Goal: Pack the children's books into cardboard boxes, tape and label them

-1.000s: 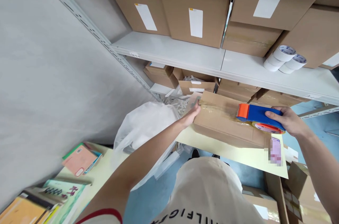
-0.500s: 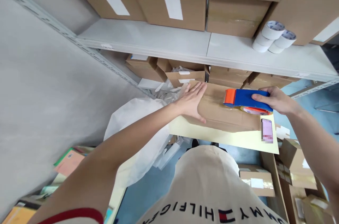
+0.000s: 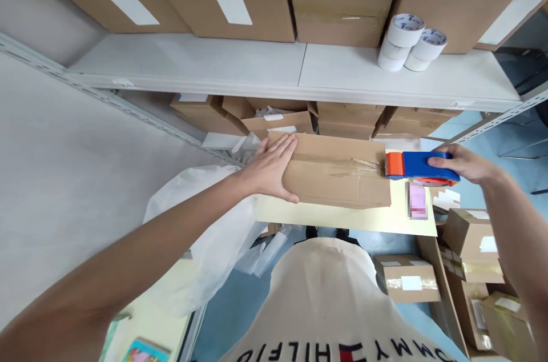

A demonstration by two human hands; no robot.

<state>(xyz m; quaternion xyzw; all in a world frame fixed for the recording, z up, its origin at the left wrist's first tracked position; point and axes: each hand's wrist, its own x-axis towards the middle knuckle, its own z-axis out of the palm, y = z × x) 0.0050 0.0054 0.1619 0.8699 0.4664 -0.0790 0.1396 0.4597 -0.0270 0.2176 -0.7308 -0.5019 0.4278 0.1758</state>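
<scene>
A brown cardboard box (image 3: 338, 179) lies on the pale yellow tabletop (image 3: 325, 217), with a strip of clear tape along its top, wrinkled toward the right end. My left hand (image 3: 273, 168) rests flat on the box's left end, fingers spread and thumb apart. In my right hand (image 3: 464, 163) is a blue and orange tape dispenser (image 3: 423, 165), gripped at its blue handle. The orange head of the dispenser meets the box's right edge. Below it a phone (image 3: 418, 201) lies on the table, its screen partly blurred out.
A grey shelf (image 3: 192, 62) crosses behind the table, bearing large boxes and several white tape rolls (image 3: 405, 31). Under it stand more cartons, one open box (image 3: 278, 121) among them. A white plastic bag (image 3: 201, 230) hangs left. Taped boxes (image 3: 409, 279) fill the lower right.
My right hand has moved the tape dispenser rightward from over the box top to its right edge. My left hand stays on the box's left end. The view has shifted a little.
</scene>
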